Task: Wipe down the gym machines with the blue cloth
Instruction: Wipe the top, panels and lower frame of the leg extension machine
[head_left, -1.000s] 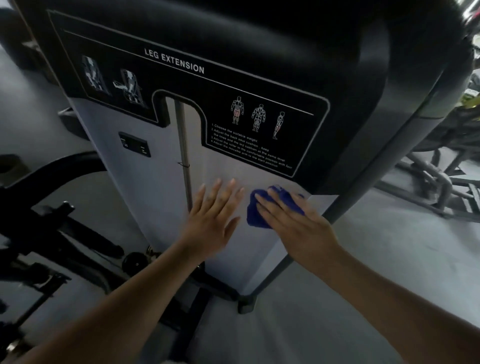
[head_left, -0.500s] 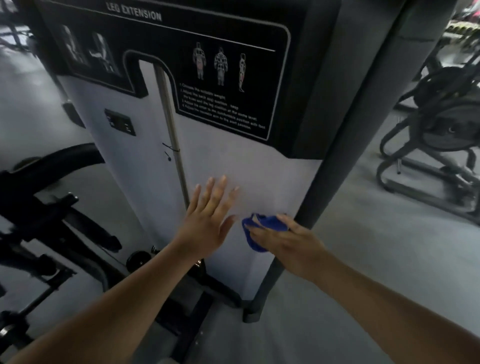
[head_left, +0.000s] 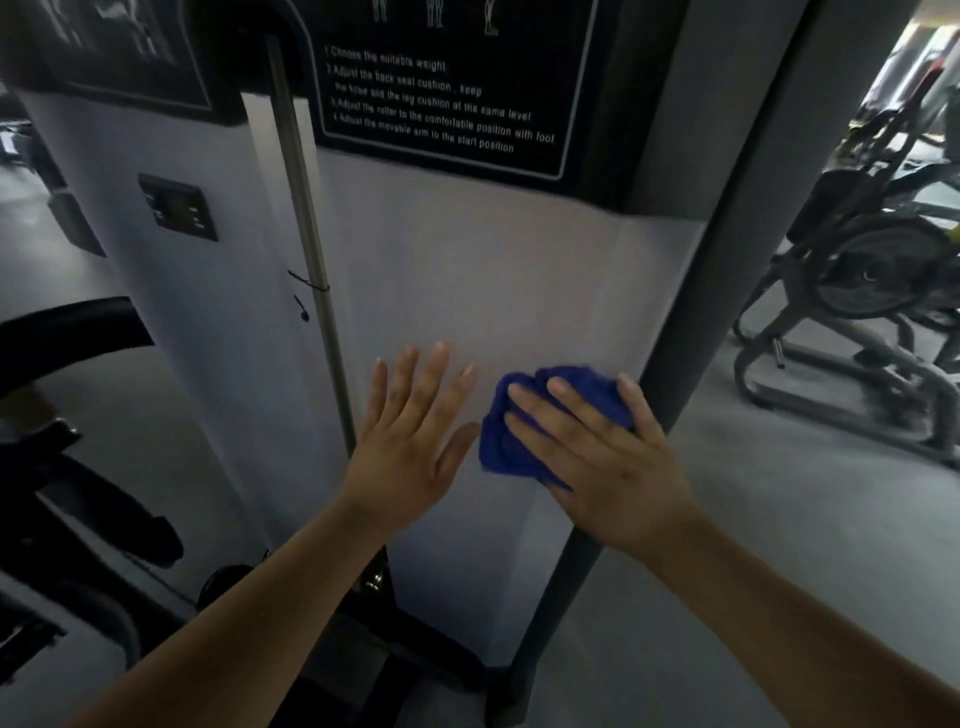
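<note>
Floor: grey (head_left: 779, 545), matt, spreading out on both sides of the machine.
Gym machine: the white panel (head_left: 493, 291) tower stands on the floor, its black base at bottom centre.
Post: a dark grey upright (head_left: 727, 260) runs along the tower's right edge, its foot on the floor.
Left: black frame parts (head_left: 78, 493) stand beside the tower.
Right: a grey-framed wheel machine (head_left: 857, 280) rests on tubular feet, well apart from the tower.
Panel: the blue cloth (head_left: 519, 431) is pressed against it under the right grip's (head_left: 597, 457) flat fingers. The left grip (head_left: 410, 447) is spread just beside the cloth.

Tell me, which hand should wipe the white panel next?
The right hand: it presses the blue cloth against the white panel. The left hand is open beside it, holding nothing.
</note>
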